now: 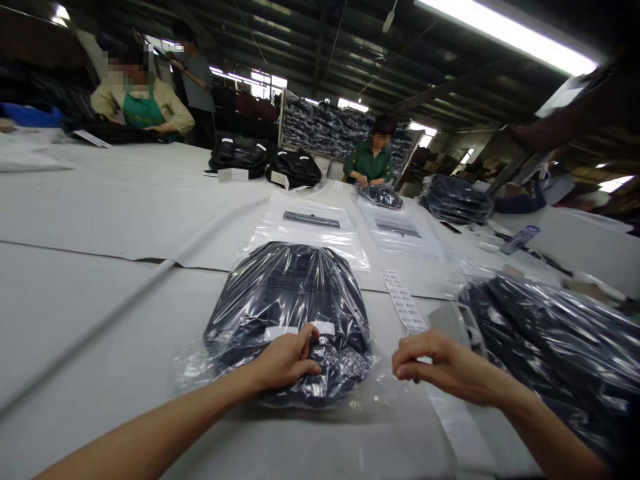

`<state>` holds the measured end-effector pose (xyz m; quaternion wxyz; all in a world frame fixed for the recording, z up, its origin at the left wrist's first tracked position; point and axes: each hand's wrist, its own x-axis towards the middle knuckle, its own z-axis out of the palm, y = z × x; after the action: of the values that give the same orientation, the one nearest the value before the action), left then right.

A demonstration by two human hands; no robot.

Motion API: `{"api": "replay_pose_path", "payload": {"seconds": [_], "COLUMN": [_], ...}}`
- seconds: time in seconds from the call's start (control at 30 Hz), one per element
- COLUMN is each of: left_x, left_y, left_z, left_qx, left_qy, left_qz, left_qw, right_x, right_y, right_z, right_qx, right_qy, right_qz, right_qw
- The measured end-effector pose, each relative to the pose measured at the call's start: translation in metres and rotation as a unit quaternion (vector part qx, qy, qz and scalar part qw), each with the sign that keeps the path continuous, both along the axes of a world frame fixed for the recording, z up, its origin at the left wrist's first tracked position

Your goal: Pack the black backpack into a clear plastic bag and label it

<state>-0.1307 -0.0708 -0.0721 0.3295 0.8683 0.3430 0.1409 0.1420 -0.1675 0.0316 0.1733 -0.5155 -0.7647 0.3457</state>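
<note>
1. Resting the left hand (287,360) on the near part of the wrapped bag (295,277), beside the white labels (279,332), with thumb and forefinger apart; leaving unclear whether any film is being clamped under the curled fingers.
2. Holding the right hand (435,360) just beside the bag's right edge, with fingers curling toward the thumb; leaving unclear whether the tips are meeting or pinching film.
3. Lying on the white table (100,207), with loose film spreading past the bag's lower left edge.
4. Leaving only a narrow gap between bag and right hand; crowding that side with a grey-white plastic object (450,323), a label strip (400,300) and a wrapped pile (555,340) running out of view.
5. Offering wide room for moving leftward, over a broad stretch of table crossed by a dark seam (100,249).
6. Spreading behind the bag's top edge, a clear plastic bag (305,237); lying to its right, a second plastic bag (410,243).
7. Standing farther off, two dark bags (240,157) with white tags; handling a wrapped bundle (381,195) across the table, a person in a green top (370,160).
8. Working at far left, a person in a green apron (141,109); filling the back, a rack (325,127).
</note>
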Motion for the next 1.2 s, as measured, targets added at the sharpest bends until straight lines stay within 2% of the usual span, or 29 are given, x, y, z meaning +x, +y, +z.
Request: {"api": "replay_pose_path", "payload": {"seconds": [0.03, 0.1, 0.17, 0.23, 0.37, 0.5, 0.63, 0.73, 0.8, 0.87, 0.97, 1.03, 1.1, 1.13, 1.2], "left_x": [0.000, 0.000, -0.001, -0.002, -0.003, -0.004, -0.003, -0.003, -0.003, -0.003, -0.002, -0.002, -0.001, -0.002, -0.003], "left_y": [0.000, 0.000, 0.000, 0.001, 0.003, 0.004, 0.005, 0.005, 0.005, 0.006, 0.006, 0.005, 0.005, 0.005, 0.008], "left_z": [0.001, 0.002, 0.003, 0.003, 0.002, -0.004, -0.009, -0.010, -0.009, -0.008, -0.006, -0.006, -0.007, -0.007, -0.007], "left_qx": [-0.004, -0.010, -0.015, -0.019, -0.017, -0.007, 0.003, -0.004, -0.012, -0.021, -0.031, -0.036, -0.041, -0.047, -0.088], "left_qy": [0.002, 0.007, 0.010, 0.013, 0.013, 0.012, 0.012, 0.009, 0.008, 0.002, -0.012, -0.021, -0.035, -0.046, -0.088], "left_qz": [0.001, 0.001, 0.003, 0.006, 0.001, 0.000, 0.006, 0.005, 0.006, 0.008, 0.011, 0.012, 0.016, 0.016, 0.013], "left_qw": [1.000, 1.000, 1.000, 1.000, 1.000, 1.000, 1.000, 1.000, 1.000, 1.000, 0.999, 0.999, 0.998, 0.998, 0.992], "right_x": [-0.016, -0.039, -0.054, -0.065, -0.086, -0.102, -0.106, -0.094, -0.079, -0.064, -0.055, -0.066, -0.083, -0.091, -0.102], "right_y": [0.014, 0.040, 0.062, 0.080, 0.104, 0.114, 0.122, 0.137, 0.147, 0.148, 0.123, 0.096, 0.072, 0.065, 0.059], "right_z": [0.010, 0.017, 0.011, 0.000, -0.020, -0.034, -0.049, -0.058, -0.058, -0.050, -0.034, -0.033, -0.046, -0.056, -0.080], "right_qx": [-0.011, -0.020, -0.016, 0.000, 0.042, 0.077, 0.087, 0.089, 0.077, 0.090, 0.115, 0.028, -0.096, -0.132, -0.162], "right_qy": [-0.003, -0.031, -0.088, -0.158, -0.282, -0.344, -0.354, -0.357, -0.314, -0.238, -0.073, 0.073, 0.184, 0.219, 0.265], "right_qz": [0.067, 0.170, 0.235, 0.270, 0.275, 0.264, 0.246, 0.178, 0.126, 0.058, -0.079, -0.109, -0.080, -0.068, -0.095], "right_qw": [0.998, 0.985, 0.968, 0.950, 0.918, 0.898, 0.898, 0.913, 0.938, 0.965, 0.987, 0.991, 0.975, 0.964, 0.946]}}
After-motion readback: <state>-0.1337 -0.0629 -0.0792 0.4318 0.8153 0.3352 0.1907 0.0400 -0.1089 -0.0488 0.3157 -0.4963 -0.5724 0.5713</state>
